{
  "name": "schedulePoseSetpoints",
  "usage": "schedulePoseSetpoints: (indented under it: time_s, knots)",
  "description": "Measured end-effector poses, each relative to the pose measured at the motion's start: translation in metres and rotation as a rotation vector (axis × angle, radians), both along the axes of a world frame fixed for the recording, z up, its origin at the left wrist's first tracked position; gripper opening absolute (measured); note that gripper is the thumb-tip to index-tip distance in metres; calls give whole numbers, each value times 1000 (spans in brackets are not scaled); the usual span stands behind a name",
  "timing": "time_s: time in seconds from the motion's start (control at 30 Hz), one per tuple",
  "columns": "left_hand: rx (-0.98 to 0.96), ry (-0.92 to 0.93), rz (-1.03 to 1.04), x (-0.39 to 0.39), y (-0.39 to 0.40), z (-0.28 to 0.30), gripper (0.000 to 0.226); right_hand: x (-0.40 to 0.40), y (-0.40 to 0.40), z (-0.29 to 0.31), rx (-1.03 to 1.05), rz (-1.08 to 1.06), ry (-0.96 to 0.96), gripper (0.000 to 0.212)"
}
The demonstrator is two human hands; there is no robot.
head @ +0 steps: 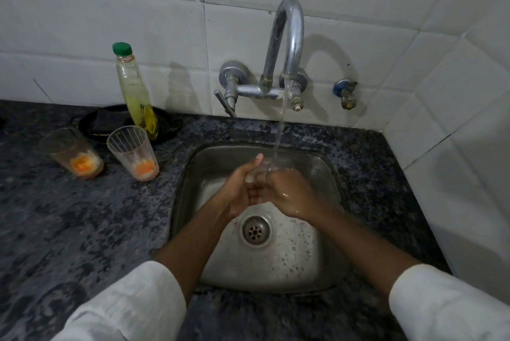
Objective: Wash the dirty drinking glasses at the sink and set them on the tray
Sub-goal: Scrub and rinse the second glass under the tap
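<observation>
A first-person view looks down at a small steel sink set in a dark speckled stone counter, with white wall tiles behind.

At far left on the counter stands a dirty drinking glass [72,153] with orange residue at its bottom. Just beside it, to the right, stands a second dirty ribbed glass [133,151] with the same orange dregs. Behind them a black tray [91,122] rests against the wall, and a tall dish soap bottle [135,89] with a green cap and yellow liquid stands on or at its edge; which one cannot be told.

Moving right, a chrome wall tap [287,45] arches over the sink [317,263], and a thin stream of water [279,131] falls from it. Under the stream, above the basin and behind the drain [256,229], two bare hands meet around a clear glass [262,168]. The left hand [240,194] wraps its fingers around the glass from the left, thumb raised along the rim. The right hand [289,194], wet, curls over it from the right; whether its fingers reach inside is hidden. White sleeves show at the bottom.

This looks like the rinsing of the first glass, with two left to wash. The next move likely calls for tipping out the water and carrying the slippery glass left to the tray, keeping a firm hold.
</observation>
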State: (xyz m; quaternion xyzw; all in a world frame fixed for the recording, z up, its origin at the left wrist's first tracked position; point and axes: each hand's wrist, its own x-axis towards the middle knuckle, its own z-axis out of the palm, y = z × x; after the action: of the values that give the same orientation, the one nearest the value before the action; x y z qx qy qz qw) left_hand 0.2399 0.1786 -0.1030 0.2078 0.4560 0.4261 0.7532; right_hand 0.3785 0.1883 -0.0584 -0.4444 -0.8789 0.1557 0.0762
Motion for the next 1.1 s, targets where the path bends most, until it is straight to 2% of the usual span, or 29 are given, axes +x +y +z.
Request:
schedulePoseSetpoints:
  time_s: [0.07,0.1,0.13,0.17,0.23,0.27,0.3,0.33,0.4,0.43,0.47,0.5,0.57,0.6,0.63,0.67,0.73,0.77,0.8,0.83,0.9,0.93,0.97,1.0,1.07,1.1]
  knots:
    - [109,-250,125,6,-6,-4,34,-14,-2,4,-297,-254,553,21]
    - [145,-324,167,8,-6,-5,30,-18,-6,7,-339,-266,658,17]
    - [157,-318,179,6,-5,-4,28,-17,-9,11,-263,-180,602,14]
    - [136,-245,172,3,-1,-1,31,-13,-11,11,-123,-32,405,14]
    - [48,58,56,-4,4,6,40,-1,-12,11,50,140,-77,16]
    - [18,143,-3,-6,5,5,43,4,-12,13,48,147,-121,10]
    - [14,145,-39,-6,3,3,45,4,-11,10,23,102,-83,5]
    - [63,83,-39,-6,0,5,43,1,-10,9,-51,23,63,4]
    - [183,-150,37,0,-5,4,32,-13,-10,10,-396,-222,593,19]
    - [211,-238,70,2,-6,1,32,-18,-11,10,-474,-259,724,21]
    - [212,-244,95,1,-4,0,32,-18,-11,14,-424,-218,685,21]
    - [186,-210,112,-1,-2,4,33,-13,-9,11,-245,-109,464,21]
    - [104,48,43,-7,5,8,40,0,-6,7,77,92,-92,32]
    - [71,136,0,-8,6,7,44,6,-3,5,111,115,-212,34]
    - [52,139,-22,-7,4,6,49,7,-1,0,98,98,-184,33]
    - [68,96,-11,-6,1,6,51,4,-1,-2,14,31,-34,27]
    - [153,-143,80,-1,-4,4,37,-10,-2,3,-273,-203,497,20]
    - [184,-237,125,1,-5,3,27,-14,-5,8,-395,-260,664,21]
    - [199,-246,160,0,-4,3,22,-15,-8,15,-406,-242,670,21]
    - [172,-216,182,-2,-1,6,24,-11,-5,13,-280,-143,502,23]
    - [69,6,137,-5,6,13,34,-1,-5,10,80,82,-121,28]
    - [32,102,106,-5,8,12,37,4,-3,11,153,116,-297,24]
    - [13,118,84,-4,7,11,38,4,-4,12,160,110,-311,18]
    - [33,86,77,-2,3,10,40,0,-4,11,113,80,-220,15]
    - [110,-132,126,5,-2,4,36,-11,-1,11,-69,-82,238,18]
    - [134,-243,158,7,-4,1,32,-16,-1,14,-228,-164,443,21]
